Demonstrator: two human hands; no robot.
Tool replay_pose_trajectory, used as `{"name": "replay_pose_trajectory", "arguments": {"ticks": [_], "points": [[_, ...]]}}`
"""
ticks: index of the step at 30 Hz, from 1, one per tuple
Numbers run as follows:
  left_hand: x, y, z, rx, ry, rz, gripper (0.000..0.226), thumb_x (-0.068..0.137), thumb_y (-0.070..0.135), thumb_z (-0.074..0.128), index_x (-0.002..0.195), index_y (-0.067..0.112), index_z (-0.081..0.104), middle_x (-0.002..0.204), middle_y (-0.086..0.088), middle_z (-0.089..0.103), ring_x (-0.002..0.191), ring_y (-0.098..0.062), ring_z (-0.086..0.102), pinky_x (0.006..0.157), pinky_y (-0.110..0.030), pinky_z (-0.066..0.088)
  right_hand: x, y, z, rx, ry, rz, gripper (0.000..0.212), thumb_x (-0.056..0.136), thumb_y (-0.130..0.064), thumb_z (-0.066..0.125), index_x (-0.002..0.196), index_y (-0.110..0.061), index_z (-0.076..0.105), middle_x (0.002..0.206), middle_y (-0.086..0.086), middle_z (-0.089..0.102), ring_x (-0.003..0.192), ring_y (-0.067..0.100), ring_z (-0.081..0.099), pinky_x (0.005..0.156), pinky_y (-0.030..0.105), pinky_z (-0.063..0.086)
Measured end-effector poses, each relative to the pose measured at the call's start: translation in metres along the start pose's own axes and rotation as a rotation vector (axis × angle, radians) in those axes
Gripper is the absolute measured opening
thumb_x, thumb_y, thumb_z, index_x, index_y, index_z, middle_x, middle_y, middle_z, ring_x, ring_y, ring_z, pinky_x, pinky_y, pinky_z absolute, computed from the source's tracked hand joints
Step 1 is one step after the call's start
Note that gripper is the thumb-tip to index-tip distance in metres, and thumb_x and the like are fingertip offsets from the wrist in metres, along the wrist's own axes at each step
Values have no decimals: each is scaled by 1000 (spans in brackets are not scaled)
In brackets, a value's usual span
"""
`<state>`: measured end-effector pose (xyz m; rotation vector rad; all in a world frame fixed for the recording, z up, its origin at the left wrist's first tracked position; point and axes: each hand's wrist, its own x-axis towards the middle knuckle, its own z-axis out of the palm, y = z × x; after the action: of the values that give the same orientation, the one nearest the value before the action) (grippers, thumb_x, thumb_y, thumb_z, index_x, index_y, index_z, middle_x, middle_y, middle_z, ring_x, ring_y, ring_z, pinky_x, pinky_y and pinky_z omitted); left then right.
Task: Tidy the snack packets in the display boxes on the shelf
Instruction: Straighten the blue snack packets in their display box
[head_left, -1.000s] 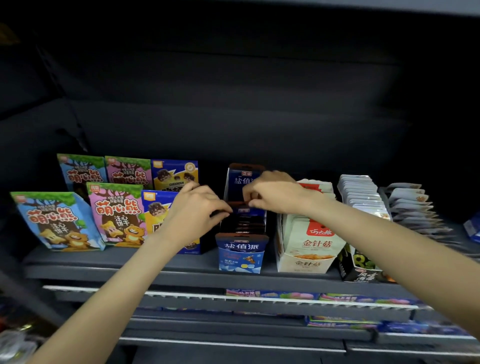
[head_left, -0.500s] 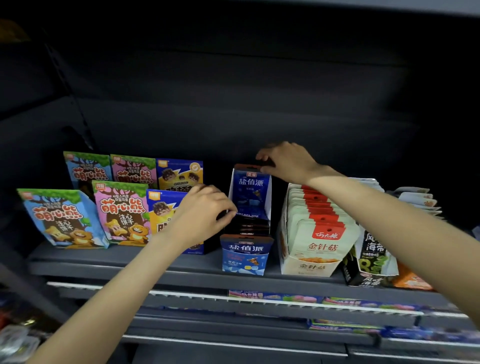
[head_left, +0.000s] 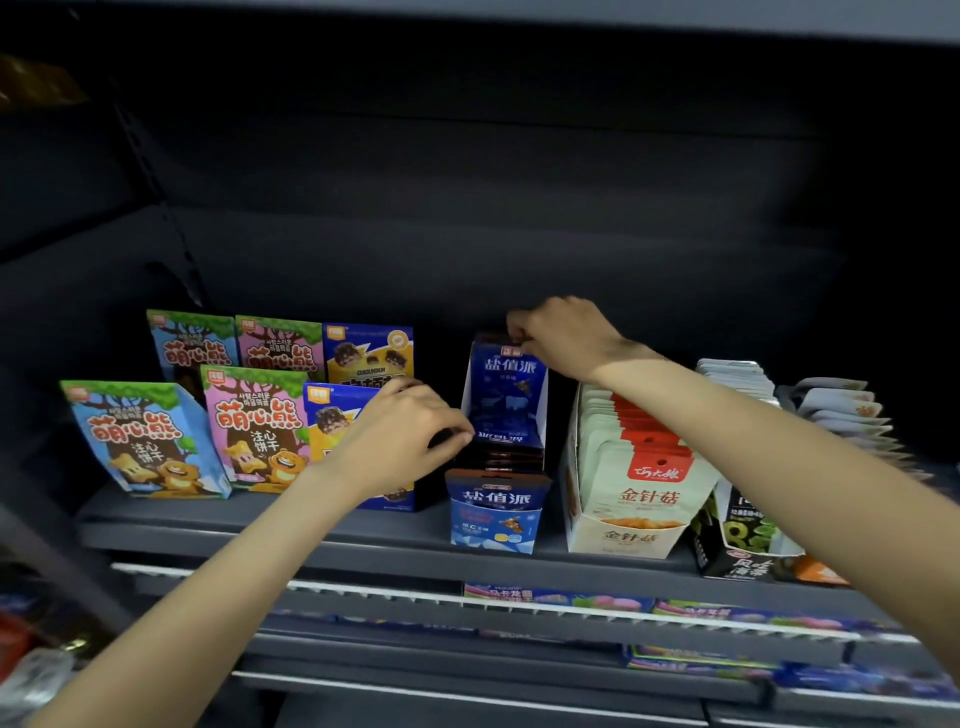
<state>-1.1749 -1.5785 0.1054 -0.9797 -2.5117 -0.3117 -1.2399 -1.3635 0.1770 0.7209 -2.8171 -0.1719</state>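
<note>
A narrow blue display box (head_left: 496, 512) stands at the centre of the frame on the dark shelf (head_left: 332, 530), its low front panel facing the camera and a row of dark packets (head_left: 501, 457) packed behind that panel. At the back of the row one blue packet (head_left: 506, 395) stands upright, taller than the rest. The right hand (head_left: 563, 338), just above centre, curls over this packet's top edge and pinches it between fingertips and thumb. The left hand (head_left: 400, 436), left of centre, has its fingers bent with the tips brought together at the left side of the row of dark packets; whether they actually grip a packet cannot be told.

Just right of the blue box sits a cream display box (head_left: 623, 535) filled with pale pouches with red tops (head_left: 644, 457). Further right, a dark box with green print (head_left: 737, 545) is partly hidden by the right forearm, and rows of grey-white packets (head_left: 841, 410) stretch towards the right edge.

Left of centre stand bear-print pouches, blue (head_left: 140, 441) and pink (head_left: 254, 431) in front, with similar ones behind, and beside them a blue and yellow box (head_left: 332, 415), partly covered by the left hand. Along the bottom of the frame, lower shelves carry coloured packets (head_left: 561, 597).
</note>
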Motion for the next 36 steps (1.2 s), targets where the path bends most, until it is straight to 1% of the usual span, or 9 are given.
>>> {"name": "replay_pose_trajectory", "arguments": {"ticks": [4, 6, 9, 12, 17, 23, 27, 33, 36], "points": [[0, 0, -1, 9, -6, -2, 11, 90, 31, 63, 93, 26, 73, 85, 11, 70, 87, -12, 63, 87, -31, 36, -16, 7, -30, 95, 180, 139, 27, 95, -23, 53, 120, -20, 63, 112, 15, 67, 103, 36, 62, 85, 39, 47], [2, 1, -3, 7, 17, -20, 22, 91, 37, 53, 93, 27, 72, 87, 12, 70, 88, -12, 64, 87, -32, 38, -30, 12, -42, 182, 310, 189, 26, 94, -25, 58, 118, -18, 66, 111, 12, 69, 102, 33, 63, 88, 37, 47], [6, 2, -10, -107, 120, -140, 35, 90, 46, 43, 97, 26, 71, 90, 13, 71, 81, -6, 63, 81, -32, 49, -49, 18, -54, 559, 445, 244, 13, 90, -20, 66, 102, -17, 70, 95, 4, 72, 76, 22, 66, 69, 24, 53], [12, 2, -19, -411, 241, -318, 17, 91, 35, 62, 102, 24, 70, 93, 13, 71, 83, 1, 63, 76, -22, 51, -61, 23, -60, 1003, 483, 263, 13, 87, -12, 69, 85, -25, 65, 79, -8, 69, 69, 15, 67, 53, 25, 56], [21, 18, -37, -779, 173, -416, 21, 87, 13, 67, 101, 28, 63, 97, 9, 68, 89, 3, 63, 78, -11, 48, -70, 21, -67, 1342, 532, 255, 15, 87, -3, 66, 82, -16, 64, 64, -13, 69, 58, 2, 62, 45, 15, 46], [19, 38, -46, -1010, 105, -438, 22, 95, 8, 51, 91, 26, 64, 82, 29, 68, 84, 13, 60, 72, -5, 44, -80, 21, -70, 1448, 552, 291, 11, 88, -5, 64, 83, -14, 64, 66, -9, 71, 60, 3, 64, 46, 15, 46], [13, 42, -48, -1059, 141, -476, 22, 97, 13, 48, 93, 22, 68, 81, 19, 70, 82, 6, 61, 75, -9, 46, -84, 22, -68, 1464, 576, 334, 8, 89, -5, 64, 85, -12, 64, 66, -9, 71, 60, 3, 64, 46, 15, 46], [5, 40, -49, -961, 149, -450, 8, 84, 14, 68, 87, 21, 67, 83, 16, 69, 83, 1, 63, 77, -14, 50, -88, 17, -66, 1458, 599, 350, 11, 89, -7, 65, 82, -15, 65, 65, -10, 69, 62, 3, 64, 49, 14, 47], [3, 37, -45, -904, 271, -426, 11, 84, 10, 69, 84, 21, 66, 80, 16, 68, 77, -1, 62, 73, -16, 49, -92, 20, -68, 1243, 640, 307, 10, 86, -13, 69, 80, -21, 69, 65, -14, 65, 63, -2, 56, 59, 13, 43]]}}
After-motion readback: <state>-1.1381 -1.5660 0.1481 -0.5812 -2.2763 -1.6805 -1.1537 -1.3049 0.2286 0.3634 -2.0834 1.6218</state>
